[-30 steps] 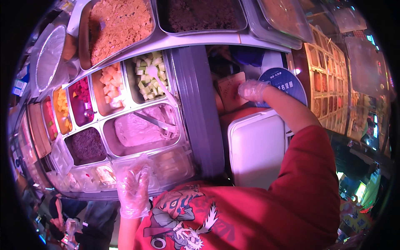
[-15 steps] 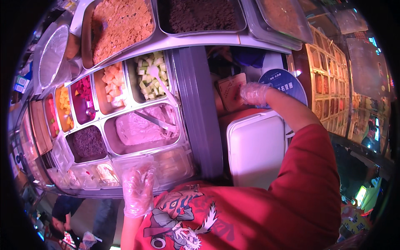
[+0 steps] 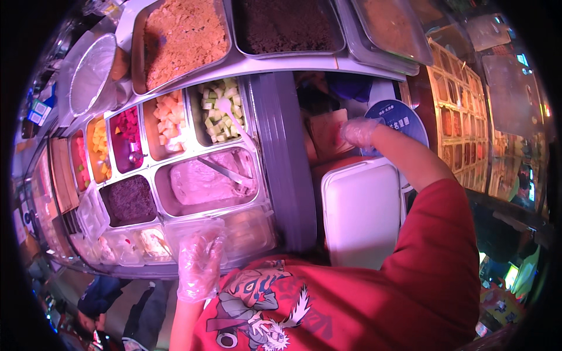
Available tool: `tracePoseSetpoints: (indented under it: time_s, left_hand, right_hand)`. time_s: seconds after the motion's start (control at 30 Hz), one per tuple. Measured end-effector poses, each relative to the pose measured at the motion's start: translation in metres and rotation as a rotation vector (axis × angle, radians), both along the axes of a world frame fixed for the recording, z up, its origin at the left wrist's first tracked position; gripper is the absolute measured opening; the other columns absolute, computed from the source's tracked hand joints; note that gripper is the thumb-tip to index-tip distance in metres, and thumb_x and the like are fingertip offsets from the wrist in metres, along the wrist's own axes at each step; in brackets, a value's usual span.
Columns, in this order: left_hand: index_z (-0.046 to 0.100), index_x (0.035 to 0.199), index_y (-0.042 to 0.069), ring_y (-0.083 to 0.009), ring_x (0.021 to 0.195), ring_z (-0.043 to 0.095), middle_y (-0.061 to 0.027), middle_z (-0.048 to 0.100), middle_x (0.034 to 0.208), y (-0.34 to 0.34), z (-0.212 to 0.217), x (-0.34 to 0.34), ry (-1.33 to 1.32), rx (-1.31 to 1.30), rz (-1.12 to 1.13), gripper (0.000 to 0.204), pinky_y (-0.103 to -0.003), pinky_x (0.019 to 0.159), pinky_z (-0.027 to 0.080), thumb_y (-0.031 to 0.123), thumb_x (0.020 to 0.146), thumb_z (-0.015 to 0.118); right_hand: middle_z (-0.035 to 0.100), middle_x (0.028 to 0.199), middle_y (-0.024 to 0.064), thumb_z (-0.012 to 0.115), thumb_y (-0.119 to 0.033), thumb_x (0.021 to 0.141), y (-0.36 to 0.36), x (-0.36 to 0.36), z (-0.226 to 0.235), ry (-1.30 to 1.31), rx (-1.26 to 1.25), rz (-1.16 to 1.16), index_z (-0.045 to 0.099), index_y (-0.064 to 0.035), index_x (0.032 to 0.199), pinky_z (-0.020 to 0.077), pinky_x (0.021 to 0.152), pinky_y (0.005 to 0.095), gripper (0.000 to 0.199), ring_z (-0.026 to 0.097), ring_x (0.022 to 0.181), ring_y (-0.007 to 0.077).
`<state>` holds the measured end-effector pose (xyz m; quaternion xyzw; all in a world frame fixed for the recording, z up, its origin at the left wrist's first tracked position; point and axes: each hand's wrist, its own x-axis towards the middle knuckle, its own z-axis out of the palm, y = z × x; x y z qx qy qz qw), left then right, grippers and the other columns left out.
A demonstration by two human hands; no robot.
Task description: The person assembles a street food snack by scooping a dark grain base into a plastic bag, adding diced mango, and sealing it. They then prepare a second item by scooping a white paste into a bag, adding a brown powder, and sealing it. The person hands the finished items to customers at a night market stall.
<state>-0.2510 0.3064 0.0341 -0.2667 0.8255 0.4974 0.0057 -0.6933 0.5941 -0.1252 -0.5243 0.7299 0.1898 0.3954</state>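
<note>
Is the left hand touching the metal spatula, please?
Apart. The head view shows a wide gap between the left hand and the metal spatula.

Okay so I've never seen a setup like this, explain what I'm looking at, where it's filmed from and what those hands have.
There's no machine here: a person works with two hands in clear plastic gloves. A wide fisheye camera on their head looks down, so straight edges bend near the rim.

To the left, metal pans hold diced fruit, such as green-and-white cubes, and a pale purple paste with a flat utensil in it. A white box stands on the right.

The left hand is at some clear containers. The right hand is at a tan paper-like item; I can't tell whether either is gripping.
</note>
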Motion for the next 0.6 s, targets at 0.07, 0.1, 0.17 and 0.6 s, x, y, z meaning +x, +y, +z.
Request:
tracePoseSetpoints:
  time_s: [0.07, 0.1, 0.17, 0.6]
  left_hand:
    - [0.062, 0.113, -0.003, -0.0176, 0.102, 0.061, -0.0116, 0.065, 0.111, -0.003, -0.003, 0.004, 0.002, 0.029, 0.006, 0.021, -0.032, 0.088, 0.051, 0.001, 0.094, 0.067]
    - [0.062, 0.113, -0.003, -0.0177, 0.102, 0.061, -0.0117, 0.066, 0.111, -0.003, -0.004, 0.006, 0.004, 0.044, 0.007, 0.02, -0.032, 0.087, 0.052, 0.001, 0.093, 0.067]
    - [0.067, 0.11, 0.001, -0.0277, 0.1, 0.063, -0.0156, 0.067, 0.108, -0.003, -0.002, 0.006, 0.001, 0.097, 0.037, 0.021, -0.036, 0.089, 0.049, 0.001, 0.09, 0.067]
    - [0.058, 0.133, 0.012, -0.0302, 0.124, 0.053, -0.0104, 0.057, 0.137, -0.022, 0.08, -0.113, 0.652, -0.843, -0.602, 0.064, -0.049, 0.103, 0.043, 0.023, 0.072, 0.073]
  right_hand:
    - [0.072, 0.086, 0.0158, 0.063, -0.015, 0.085, -0.002, -0.002, 0.008, 0.035, -0.021, 0.11, 0.074, -0.0049, 0.086, 0.0552, 0.075, 0.0407, 0.014, 0.07, 0.083, 0.0333]
    - [0.072, 0.085, 0.0158, 0.063, -0.015, 0.085, -0.005, -0.002, 0.017, 0.052, -0.029, 0.163, 0.073, -0.0048, 0.085, 0.055, 0.075, 0.04, 0.015, 0.07, 0.081, 0.0329]
    - [0.071, 0.082, 0.0162, 0.064, -0.016, 0.085, -0.021, -0.003, 0.062, -0.196, 0.035, -0.127, 0.073, -0.0049, 0.085, 0.0535, 0.073, 0.0391, 0.015, 0.068, 0.077, 0.0319]
    - [0.067, 0.086, 0.016, 0.076, -0.013, 0.071, -0.131, 0.133, 0.264, 0.227, -0.525, -0.021, 0.069, -0.0079, 0.086, 0.0533, 0.074, 0.0442, 0.017, 0.066, 0.084, 0.0367]
